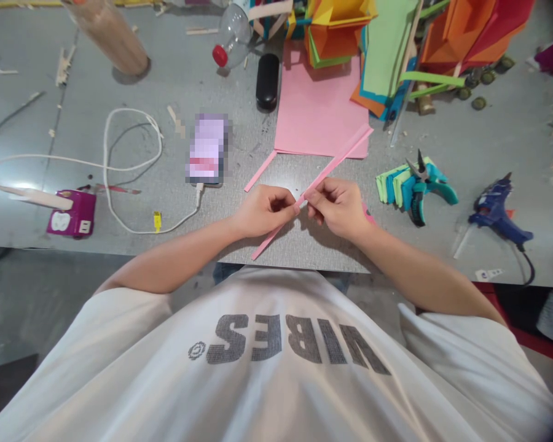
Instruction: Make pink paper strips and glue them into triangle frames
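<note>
A long, narrow pink paper strip (336, 159) runs diagonally between my hands, its upper end over the pink sheets (322, 104) and its lower end near the table's front edge. My left hand (268, 210) pinches the strip near its middle. Right beside it, my right hand (335, 205) grips the same strip between thumb and fingers. The fingertips of both hands are almost touching. Another short pink strip (260, 170) lies on the table, its top meeting the lower left corner of the sheets.
Left of my hands are a phone (207, 147) with a white cable and a purple power adapter (72, 213). Pliers (424, 184) on folded papers and a blue glue gun (500, 212) lie right. Behind stand a bottle (233, 37), black case (268, 82) and colourful paper shapes (474, 31).
</note>
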{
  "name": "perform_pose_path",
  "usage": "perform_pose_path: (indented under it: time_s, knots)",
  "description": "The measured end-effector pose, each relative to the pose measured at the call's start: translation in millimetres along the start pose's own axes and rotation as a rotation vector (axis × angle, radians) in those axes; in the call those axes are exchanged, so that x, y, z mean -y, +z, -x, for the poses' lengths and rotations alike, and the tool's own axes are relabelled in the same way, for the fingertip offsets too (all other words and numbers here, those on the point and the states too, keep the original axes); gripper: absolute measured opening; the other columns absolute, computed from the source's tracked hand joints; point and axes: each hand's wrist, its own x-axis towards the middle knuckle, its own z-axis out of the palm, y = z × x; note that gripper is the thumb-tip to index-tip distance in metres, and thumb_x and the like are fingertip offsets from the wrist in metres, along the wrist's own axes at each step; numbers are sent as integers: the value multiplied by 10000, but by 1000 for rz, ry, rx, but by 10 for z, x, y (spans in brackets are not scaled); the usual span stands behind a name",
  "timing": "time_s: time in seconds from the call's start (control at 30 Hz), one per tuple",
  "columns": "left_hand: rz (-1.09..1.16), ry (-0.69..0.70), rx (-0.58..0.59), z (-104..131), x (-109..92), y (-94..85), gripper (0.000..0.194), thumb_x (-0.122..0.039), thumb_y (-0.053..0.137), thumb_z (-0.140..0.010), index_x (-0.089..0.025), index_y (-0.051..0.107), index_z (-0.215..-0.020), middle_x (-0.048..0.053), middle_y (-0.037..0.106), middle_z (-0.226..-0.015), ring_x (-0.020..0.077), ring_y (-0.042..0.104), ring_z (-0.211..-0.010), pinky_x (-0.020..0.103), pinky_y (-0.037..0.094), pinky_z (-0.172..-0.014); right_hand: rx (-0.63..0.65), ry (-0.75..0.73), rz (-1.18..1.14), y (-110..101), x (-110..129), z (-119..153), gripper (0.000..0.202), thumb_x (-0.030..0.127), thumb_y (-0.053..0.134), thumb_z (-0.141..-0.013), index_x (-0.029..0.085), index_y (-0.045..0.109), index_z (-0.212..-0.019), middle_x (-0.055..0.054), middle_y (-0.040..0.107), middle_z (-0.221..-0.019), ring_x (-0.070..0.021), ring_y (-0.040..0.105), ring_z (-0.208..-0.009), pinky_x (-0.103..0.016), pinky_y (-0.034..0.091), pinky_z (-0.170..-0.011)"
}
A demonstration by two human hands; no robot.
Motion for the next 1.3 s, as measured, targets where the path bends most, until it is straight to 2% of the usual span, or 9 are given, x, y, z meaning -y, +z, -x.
perform_pose_path:
  time_s: [0.17,0.3,0.4,0.6,0.77,0.97,1.13,1.2,1.3]
  knots:
    - [92,-47,-39,5,18,20,280,-426,811,-963,-175,730,-870,40,739,-749,114,644,-619,255,501,-585,36,12,-66,23,15,-22,601,793,901,-852,215,739,-864,-12,733,-704,-117,603,-502,-284,501,-473]
    - [-51,-37,-114,32,-7,8,203,-325,810,-923,-177,720,-817,12,707,-693,94,583,-580,235,446,-550,-11,18,-130,-32,35,-47,659,809,927,-811,233,770,-1090,13,748,-741,-121,626,-527,-282,546,-497]
    - [-96,3,-131,53,-34,1,142,-306,815,-916,-171,773,-902,10,728,-725,87,568,-591,233,451,-569,-22,27,-149,-61,33,-50,625,794,917,-839,235,759,-1067,11,746,-755,-120,629,-525,-285,554,-504]
    - [105,-7,-58,28,-63,-8,163,-313,810,-932,-154,795,-965,49,781,-799,112,661,-647,242,520,-599,14,35,-182,-43,21,-39,569,729,947,-847,218,777,-1028,5,749,-755,-130,666,-558,-287,579,-541]
    - [301,-178,6,-7,-117,-72,95,-208,775,-864,-146,797,-933,43,778,-753,127,703,-656,254,564,-627,50,18,-201,-69,7,-67,514,689,950,-869,217,794,-997,4,754,-761,-127,661,-572,-287,576,-548]
    - [382,-195,90,-37,-91,-125,250,-142,813,-726,-149,825,-976,49,817,-824,133,729,-710,251,559,-652,38,6,-189,-91,-10,-65,522,690,968,-850,234,789,-1028,12,728,-758,-130,647,-579,-292,553,-536]
    - [335,-145,16,-38,-40,-114,272,-166,857,-724,-149,844,-996,51,817,-856,142,751,-769,262,565,-707,-215,-79,-109,-286,-71,-199,587,753,906,-887,306,724,-1220,36,667,-771,-120,531,-541,-282,447,-487]
    - [279,-102,-38,-27,-36,-115,268,-190,875,-739,-150,857,-1003,57,823,-887,142,744,-786,267,564,-721,-398,-219,-83,-564,-39,-285,516,742,856,-942,307,707,-1176,39,621,-767,-113,487,-552,-269,372,-483]
    - [211,-50,-73,-7,-42,-126,261,-224,890,-767,-155,876,-1019,66,835,-922,143,732,-800,271,561,-731,-626,-444,91,-1172,139,-266,504,756,695,-1039,254,714,-997,-24,665,-832,-112,557,-633,-308,337,-554]
